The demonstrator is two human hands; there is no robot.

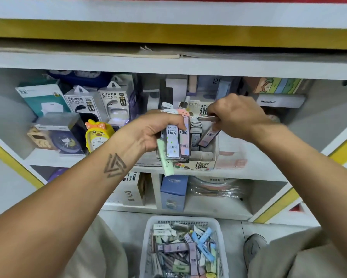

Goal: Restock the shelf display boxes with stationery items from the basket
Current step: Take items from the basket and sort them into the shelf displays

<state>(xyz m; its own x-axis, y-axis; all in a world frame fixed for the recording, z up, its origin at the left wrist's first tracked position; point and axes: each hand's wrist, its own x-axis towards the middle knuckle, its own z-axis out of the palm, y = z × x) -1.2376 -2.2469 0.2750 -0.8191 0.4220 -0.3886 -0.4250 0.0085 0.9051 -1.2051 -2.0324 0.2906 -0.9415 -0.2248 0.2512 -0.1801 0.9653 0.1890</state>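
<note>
My left hand (148, 131) grips a bunch of flat pencil-lead cases (175, 143) in front of the shelf, one pale green case sticking out below. My right hand (237, 115) pinches a single dark lead case (208, 135), tilted, its lower end inside the white display box (205, 157) marked 0.7 and 100. A few cases stand upright in that box. On the floor below, the white plastic basket (180, 221) holds several mixed stationery packs in pink, blue, green and white.
Power bank boxes (100, 105), a yellow chick clock (97, 135) and a blue clock box fill the shelf to the left. A Henghai box (279, 101) sits at the right. Lower shelf carries a blue CROHRE box (173, 191) and wrapped items. My knees flank the basket.
</note>
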